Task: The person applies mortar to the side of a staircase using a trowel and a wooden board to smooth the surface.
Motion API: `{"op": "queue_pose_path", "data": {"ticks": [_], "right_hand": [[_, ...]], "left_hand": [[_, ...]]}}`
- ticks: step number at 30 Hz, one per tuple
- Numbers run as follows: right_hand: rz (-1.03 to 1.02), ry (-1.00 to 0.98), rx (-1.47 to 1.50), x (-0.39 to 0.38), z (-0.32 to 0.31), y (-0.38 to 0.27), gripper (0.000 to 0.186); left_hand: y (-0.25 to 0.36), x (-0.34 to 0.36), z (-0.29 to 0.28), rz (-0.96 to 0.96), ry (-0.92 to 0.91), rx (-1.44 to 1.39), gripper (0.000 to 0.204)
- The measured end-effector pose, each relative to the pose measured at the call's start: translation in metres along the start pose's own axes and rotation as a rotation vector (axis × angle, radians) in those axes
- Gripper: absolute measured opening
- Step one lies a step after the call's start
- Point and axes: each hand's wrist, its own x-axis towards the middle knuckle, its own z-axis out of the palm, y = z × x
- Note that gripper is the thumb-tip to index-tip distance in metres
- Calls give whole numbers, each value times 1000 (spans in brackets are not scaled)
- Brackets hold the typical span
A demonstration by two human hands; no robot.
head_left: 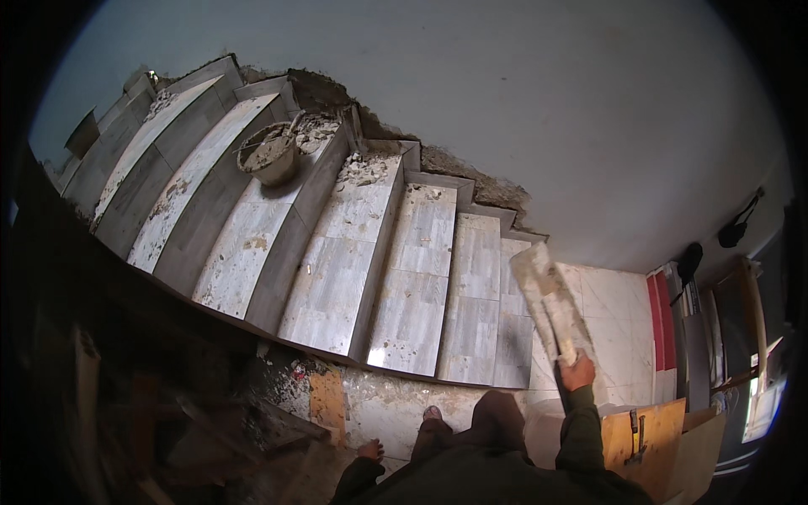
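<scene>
My right hand (577, 370) grips the pale handle of a long, mortar-smeared plastering float (543, 290), held out at the right end of the stairs. My left hand (370, 450) hangs low at the bottom edge, fingers loosely apart, with nothing visible in it. Grey wood-look tiled steps (408, 311) climb leftward, dusted with debris. A bucket (273, 164) of grey mortar, with a tool across it, sits on a higher step. Broken rubble (362, 168) lies on the steps beside the rough chipped band (471, 172) along the wall foot.
My bare foot (433, 414) is below the stairs. Dark timber scraps (143, 404) fill the lower left. A wooden board (648, 446) with tools stands at lower right. Red and grey panels (661, 324) lean at the right, below black bags (741, 219) hanging on the wall.
</scene>
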Motion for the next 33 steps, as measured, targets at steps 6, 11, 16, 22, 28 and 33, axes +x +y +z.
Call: {"op": "queue_pose_path", "data": {"ticks": [6,11,16,22,28,33], "right_hand": [[-85,129,17,52,-22,-16,37],[-220,89,-21,107,-13,-30,42],[-312,-12,-20,179,25,-57,42],[-512,-193,-20,313,43,-118,40],[-654,-565,-200,402,-3,-221,41],[-812,-630,-208,440,-56,-297,41]], "left_hand": [[113,-23,56,408,-14,159,25],[175,4,97,670,-58,354,25],[251,-7,158,996,45,540,34],[475,-91,190,1227,165,605,32],[512,-213,226,899,101,303,37],[393,-251,184,493,432,700,51]]}}
